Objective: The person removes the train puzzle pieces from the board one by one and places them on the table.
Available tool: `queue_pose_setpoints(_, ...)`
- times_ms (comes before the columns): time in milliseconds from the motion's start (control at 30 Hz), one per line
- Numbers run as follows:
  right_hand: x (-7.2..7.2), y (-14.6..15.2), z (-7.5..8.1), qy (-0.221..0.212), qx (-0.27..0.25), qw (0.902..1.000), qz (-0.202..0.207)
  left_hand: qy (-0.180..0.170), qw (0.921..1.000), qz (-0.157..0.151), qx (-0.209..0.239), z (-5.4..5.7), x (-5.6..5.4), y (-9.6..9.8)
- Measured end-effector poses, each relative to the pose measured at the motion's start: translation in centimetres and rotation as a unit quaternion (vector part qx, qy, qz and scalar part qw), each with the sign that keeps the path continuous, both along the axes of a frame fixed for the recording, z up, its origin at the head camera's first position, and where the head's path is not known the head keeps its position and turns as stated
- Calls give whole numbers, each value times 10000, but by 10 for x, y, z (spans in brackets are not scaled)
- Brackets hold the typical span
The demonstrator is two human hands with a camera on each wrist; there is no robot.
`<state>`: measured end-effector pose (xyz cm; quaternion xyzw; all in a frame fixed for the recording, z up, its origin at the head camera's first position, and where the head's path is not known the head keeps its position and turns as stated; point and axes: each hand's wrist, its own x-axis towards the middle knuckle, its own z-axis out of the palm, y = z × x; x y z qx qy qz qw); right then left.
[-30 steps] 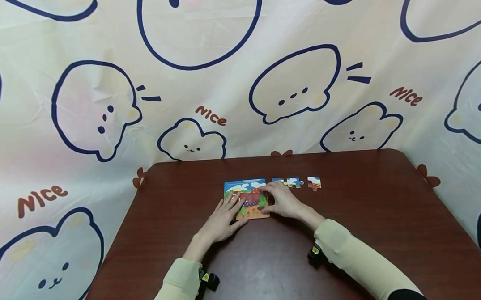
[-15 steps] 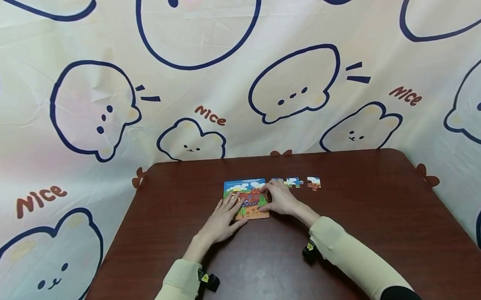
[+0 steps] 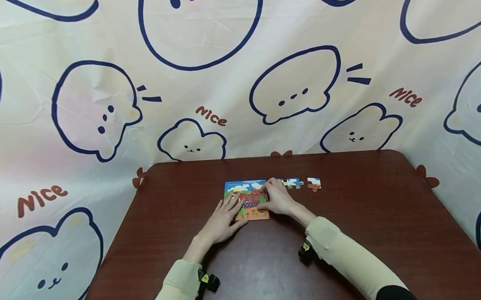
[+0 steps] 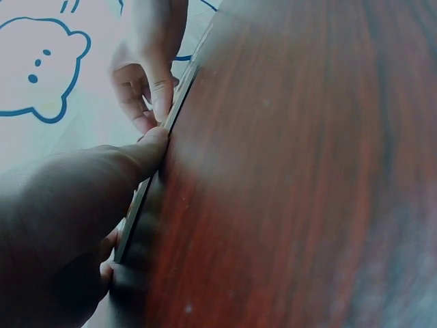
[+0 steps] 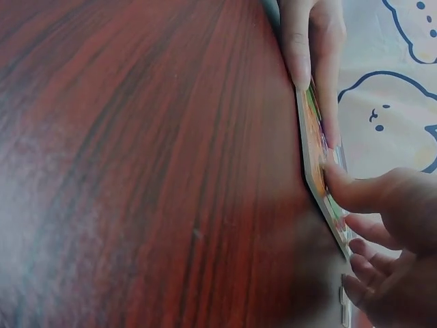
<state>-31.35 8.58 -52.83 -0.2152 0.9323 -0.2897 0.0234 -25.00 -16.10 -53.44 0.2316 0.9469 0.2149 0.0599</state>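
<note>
A square picture puzzle [image 3: 246, 184] with sky, clouds and a red scene lies flat on the brown table. My left hand [image 3: 219, 224] rests on its left side, fingers spread and straight, the thumb at the near edge. At the puzzle's right side, the thumb and bent fingers of my right hand [image 3: 282, 199] pinch a puzzle piece [image 3: 263, 200] with green on it, within the picture. In the right wrist view, that thumb touches the surface of the puzzle [image 5: 313, 143]; the other fingers partly hide the far side.
Loose puzzle pieces lie in a row right of the puzzle: one with clouds [image 3: 293, 183], another farther right [image 3: 314, 183], and one partly behind my right hand. The dark wooden table [image 3: 261, 265] ends against a cartoon-printed cloth [image 3: 229, 88].
My right hand and forearm have shifted slightly left, the fingers staying at the puzzle's right side. My left hand and the loose pieces have stayed in place.
</note>
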Motion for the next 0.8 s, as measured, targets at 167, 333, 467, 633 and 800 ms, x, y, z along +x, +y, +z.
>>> queue_pose_setpoints(167, -1, -2, -3, -84, -262, 9996, -117, -28, 10000, -13, 21, -1, 0, -1)
queue_pose_setpoints(333, -2, -3, -3, -235, -441, 9985, -202, -47, 10000, 23, 13, 0, 0, 0)
queue_pose_setpoints(467, -3, -4, -1, -288, -443, 9986, -80, -13, 10000, 19, 5, 0, 0, 0)
queue_pose_setpoints(633, -5, -2, 2, -283, -257, 9993, 27, -13, 10000, 0, 43, 1, 0, 0)
queue_pose_setpoints(800, -7, -2, 3, -343, -141, 9992, 116, -87, 9999, 27, 62, 3, 0, 1)
